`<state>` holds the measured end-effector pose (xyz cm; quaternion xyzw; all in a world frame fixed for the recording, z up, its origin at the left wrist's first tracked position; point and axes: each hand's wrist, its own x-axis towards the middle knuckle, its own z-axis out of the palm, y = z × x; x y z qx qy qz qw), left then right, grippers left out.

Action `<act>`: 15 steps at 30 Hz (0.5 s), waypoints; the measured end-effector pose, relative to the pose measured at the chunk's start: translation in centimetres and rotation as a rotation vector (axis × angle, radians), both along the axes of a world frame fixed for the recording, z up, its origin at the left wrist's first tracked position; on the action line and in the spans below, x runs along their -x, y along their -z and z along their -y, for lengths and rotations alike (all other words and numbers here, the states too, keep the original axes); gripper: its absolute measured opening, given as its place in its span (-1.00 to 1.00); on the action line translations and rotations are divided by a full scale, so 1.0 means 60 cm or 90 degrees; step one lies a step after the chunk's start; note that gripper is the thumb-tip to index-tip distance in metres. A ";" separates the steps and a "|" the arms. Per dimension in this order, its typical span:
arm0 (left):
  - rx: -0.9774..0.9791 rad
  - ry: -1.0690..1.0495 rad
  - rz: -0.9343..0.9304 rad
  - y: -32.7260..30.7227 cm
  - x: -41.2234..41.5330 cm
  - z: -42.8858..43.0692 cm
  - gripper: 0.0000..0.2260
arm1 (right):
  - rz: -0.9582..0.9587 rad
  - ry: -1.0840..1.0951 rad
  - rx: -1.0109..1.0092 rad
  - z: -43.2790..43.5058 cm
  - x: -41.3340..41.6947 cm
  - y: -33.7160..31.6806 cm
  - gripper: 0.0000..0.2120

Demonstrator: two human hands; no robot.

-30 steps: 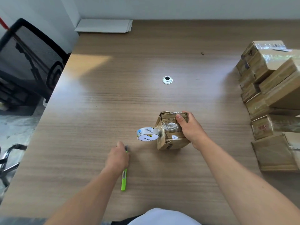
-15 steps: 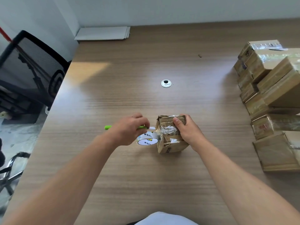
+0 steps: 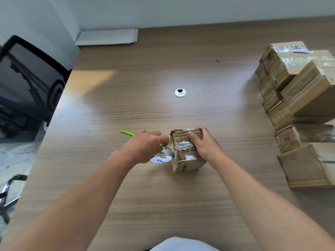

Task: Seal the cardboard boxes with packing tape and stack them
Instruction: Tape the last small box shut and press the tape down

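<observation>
Head view: box (image 3: pixel 182 144) centred, stack (image 3: pixel 304 91) far right.

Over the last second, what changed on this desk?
The left hand took hold of the green cutter that lay on the table and carried it forward to the tape roll beside the small box. Unchanged: the right hand grips the box's top; the roll, the box and the stacked boxes on the right stay put.
</observation>
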<state>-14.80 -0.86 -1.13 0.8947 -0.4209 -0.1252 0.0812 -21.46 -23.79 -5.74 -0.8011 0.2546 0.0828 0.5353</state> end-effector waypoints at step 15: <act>0.016 0.026 -0.033 -0.004 -0.016 0.032 -0.93 | 0.019 -0.009 0.024 -0.005 0.005 -0.006 -0.65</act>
